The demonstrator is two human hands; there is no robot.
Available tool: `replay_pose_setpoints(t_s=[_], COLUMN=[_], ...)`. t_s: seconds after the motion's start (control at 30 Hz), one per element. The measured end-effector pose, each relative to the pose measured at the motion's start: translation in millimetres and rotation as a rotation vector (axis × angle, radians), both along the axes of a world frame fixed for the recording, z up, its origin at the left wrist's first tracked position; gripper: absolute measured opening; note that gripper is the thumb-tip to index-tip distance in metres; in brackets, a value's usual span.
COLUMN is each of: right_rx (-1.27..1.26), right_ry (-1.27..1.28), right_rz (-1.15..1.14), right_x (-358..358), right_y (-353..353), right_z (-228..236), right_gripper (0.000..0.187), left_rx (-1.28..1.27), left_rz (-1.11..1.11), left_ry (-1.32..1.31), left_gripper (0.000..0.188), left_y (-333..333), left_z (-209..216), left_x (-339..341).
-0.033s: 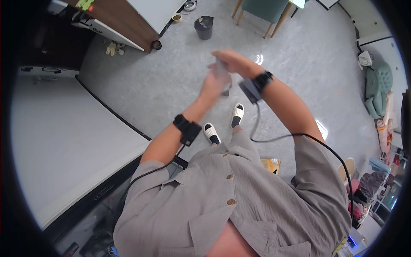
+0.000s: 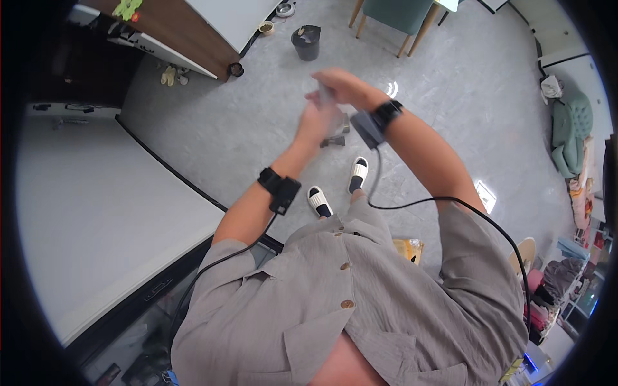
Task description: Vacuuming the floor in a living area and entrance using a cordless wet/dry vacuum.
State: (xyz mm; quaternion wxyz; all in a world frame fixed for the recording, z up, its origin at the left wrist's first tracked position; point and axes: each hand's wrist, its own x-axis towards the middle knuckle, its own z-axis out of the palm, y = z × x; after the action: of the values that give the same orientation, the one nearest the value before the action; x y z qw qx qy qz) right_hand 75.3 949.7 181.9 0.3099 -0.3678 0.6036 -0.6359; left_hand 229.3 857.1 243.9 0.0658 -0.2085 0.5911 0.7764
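My left hand [image 2: 311,125] and my right hand [image 2: 343,87] are raised close together in front of me, above the floor. A greyish, see-through thing [image 2: 327,96] shows between them, too smeared to name. My left hand looks closed around its lower part. The right hand bends over its top from the other side; blur hides how its fingers lie. Behind the hands, dark grey objects [image 2: 333,141] sit on the floor, partly covered by them. Each wrist carries a black strap with a dark box and a cable.
A black bin [image 2: 306,44] stands ahead, with a green chair [image 2: 398,16] to its right. A white-topped surface [image 2: 109,212] lies on my left. My feet wear white slippers [image 2: 320,201]. Beside them is a yellow package [image 2: 409,249]. Clothes [image 2: 561,276] are piled at the right.
Both hands have shifted slightly to the left together, with the greyish thing between them. More of the dark objects on the floor shows behind them.
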Motion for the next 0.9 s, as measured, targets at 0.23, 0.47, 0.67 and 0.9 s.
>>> replay_pose_setpoints(t_s=[0.23, 0.47, 0.67, 0.9], right_rx=[0.367, 0.453, 1.079, 1.402], right_ry=[-0.608, -0.906, -0.871, -1.209], right_rz=[-0.059, -0.343, -0.606, -0.798], right_x=[-95, -87, 98, 305], right_y=[-11, 166, 472, 550], right_z=[34, -128, -288, -275], right_gripper=[0.061, 0.039, 0.039, 0.035], left_rx=[-0.245, -0.284, -0.39, -0.496], left_rz=[-0.05, -0.174, -0.42, -0.562], left_ry=[-0.006, -0.14, -0.331, -0.628], left_gripper=[0.026, 0.029, 0.03, 0.026], left_y=[-44, -83, -127, -159], left_z=[-3, 8, 39, 7], left_x=[-137, -130, 7, 233])
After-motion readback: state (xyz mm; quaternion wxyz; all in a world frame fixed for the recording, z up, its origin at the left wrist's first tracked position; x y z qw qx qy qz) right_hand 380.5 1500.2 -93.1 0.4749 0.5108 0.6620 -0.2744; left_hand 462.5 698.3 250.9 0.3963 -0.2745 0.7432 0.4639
